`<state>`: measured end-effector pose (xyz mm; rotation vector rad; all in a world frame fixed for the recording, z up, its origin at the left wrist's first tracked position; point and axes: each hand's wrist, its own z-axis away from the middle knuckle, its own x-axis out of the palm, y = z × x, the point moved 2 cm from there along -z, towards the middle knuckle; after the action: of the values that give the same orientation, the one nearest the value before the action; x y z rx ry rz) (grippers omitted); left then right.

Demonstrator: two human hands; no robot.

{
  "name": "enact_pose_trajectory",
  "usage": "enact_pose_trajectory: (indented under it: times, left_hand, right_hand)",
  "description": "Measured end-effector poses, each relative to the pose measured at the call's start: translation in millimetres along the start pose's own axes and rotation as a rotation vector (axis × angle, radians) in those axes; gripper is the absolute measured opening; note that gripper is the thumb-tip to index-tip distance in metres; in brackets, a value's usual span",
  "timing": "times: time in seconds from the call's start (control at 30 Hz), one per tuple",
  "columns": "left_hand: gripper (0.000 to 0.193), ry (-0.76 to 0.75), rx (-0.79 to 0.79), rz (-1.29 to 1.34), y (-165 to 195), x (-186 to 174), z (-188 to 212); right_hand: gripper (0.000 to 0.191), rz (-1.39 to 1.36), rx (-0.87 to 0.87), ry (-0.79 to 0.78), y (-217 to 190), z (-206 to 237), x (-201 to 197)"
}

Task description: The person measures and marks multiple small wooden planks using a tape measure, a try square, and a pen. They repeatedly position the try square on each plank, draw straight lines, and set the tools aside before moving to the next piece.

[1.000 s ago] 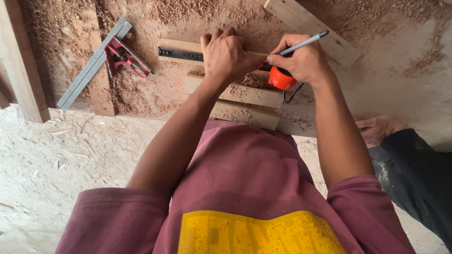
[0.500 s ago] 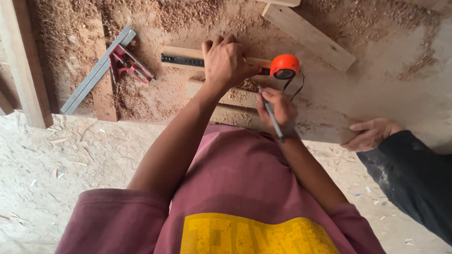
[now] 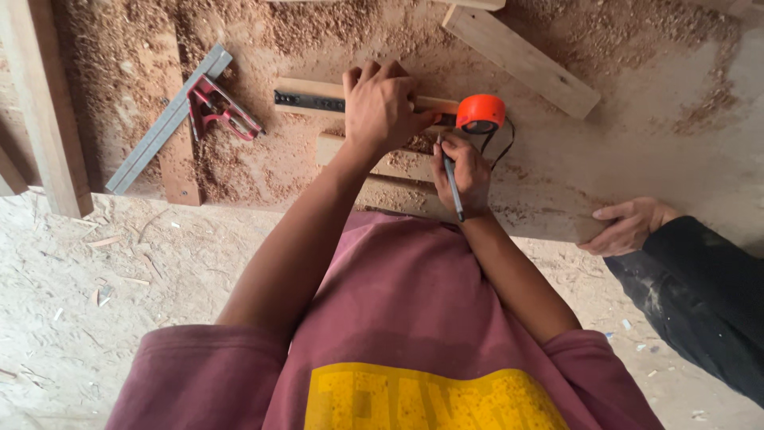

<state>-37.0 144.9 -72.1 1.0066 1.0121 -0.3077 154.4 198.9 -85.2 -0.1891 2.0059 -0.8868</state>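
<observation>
A pencil [image 3: 452, 181] is gripped in the right hand [image 3: 464, 171], tip at the wood strip [image 3: 338, 150] for marking. The left hand [image 3: 384, 107] is pressed flat, fingers spread, on the ruler [image 3: 310, 101], steadying it. An orange tape measure [image 3: 480, 114] lies beyond on the sawdust-covered counter [image 3: 637, 143].

Left hand [image 3: 382, 107] flat on wooden strip [image 3: 306, 89], right hand [image 3: 461, 171] gripping pencil [image 3: 452, 181] beside orange tape measure [image 3: 480, 113].

I see a bright orange tape measure [image 3: 480, 113] with a black tape. Left of it lies a grey square [image 3: 169, 118] with a red handle. My shirt [image 3: 414, 318] is maroon with a yellow print.
</observation>
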Motion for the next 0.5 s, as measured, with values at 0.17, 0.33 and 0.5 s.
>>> enact_pose_trajectory:
  times: [0.17, 0.33, 0.5]
  left_hand:
    - [0.038, 0.002, 0.029, 0.027, -1.5, 0.7, 1.5]
    - [0.035, 0.002, 0.050, 0.016, -2.8, 1.1, 4.3]
    - [0.035, 0.041, 0.092, 0.017, -2.3, -1.0, 6.4]
  right_hand:
    - [0.020, -0.099, -0.005, -0.011, 1.8, -1.6, -0.6]
    - [0.022, -0.076, 0.018, 0.006, 0.6, -0.7, 0.0]
    - [0.021, -0.111, 0.061, 0.008, 1.5, 1.7, 1.2]
